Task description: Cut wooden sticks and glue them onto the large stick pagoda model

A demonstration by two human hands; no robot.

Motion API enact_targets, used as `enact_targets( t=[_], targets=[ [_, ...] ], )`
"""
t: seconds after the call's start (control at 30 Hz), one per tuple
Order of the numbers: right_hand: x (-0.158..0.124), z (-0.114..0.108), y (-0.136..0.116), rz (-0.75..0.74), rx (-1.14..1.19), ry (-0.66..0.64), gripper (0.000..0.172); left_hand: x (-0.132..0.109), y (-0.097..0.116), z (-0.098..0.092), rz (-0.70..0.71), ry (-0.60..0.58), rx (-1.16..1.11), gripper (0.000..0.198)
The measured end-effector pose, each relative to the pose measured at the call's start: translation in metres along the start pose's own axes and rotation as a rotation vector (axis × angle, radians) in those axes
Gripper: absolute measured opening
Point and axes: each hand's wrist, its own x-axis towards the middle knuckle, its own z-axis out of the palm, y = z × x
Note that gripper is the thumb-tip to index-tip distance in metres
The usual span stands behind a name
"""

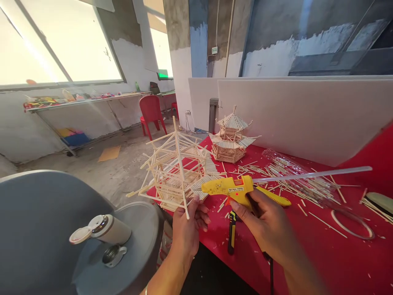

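My right hand [267, 221] is wrapped round a yellow hot glue gun [227, 186], with a long clear glue stick [313, 175] poking out of its back. The gun's nozzle points left at a pagoda-like model made of thin wooden sticks [179, 164], close to its roofed side; whether it touches, I cannot tell. At the model's near lower corner, my left hand [188, 225] grips the frame between thumb and fingers. Part of this model is open framework, and part is covered with rows of sticks. Below the gun lies a black-and-yellow handled tool [232, 235], its head partly hidden.
A finished-looking stick pagoda [231, 137] stands farther back on the red table [307, 262]. Loose sticks, a clear plastic bag [307, 176], a yellow cutter [273, 196] and a tape ring [353, 225] lie rightward. At left, a grey stool [144, 229] bears an opened white bottle [113, 229].
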Motion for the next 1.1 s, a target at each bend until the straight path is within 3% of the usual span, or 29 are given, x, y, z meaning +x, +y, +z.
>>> enact_targets(
  t=[0.3,0.83,1.1],
  targets=[
    [0.017,0.002,0.000,-0.041,-0.203,0.026,0.023,0.001,0.001,-0.003,-0.014,-0.019,0.034,0.037],
    [0.025,0.005,0.001,-0.091,-0.223,-0.012,0.019,0.003,0.000,-0.004,-0.009,-0.034,0.025,0.033],
    [0.032,0.012,0.003,-0.308,-0.428,0.046,0.016,0.003,-0.001,-0.007,-0.025,-0.031,0.016,0.036]
  ],
)
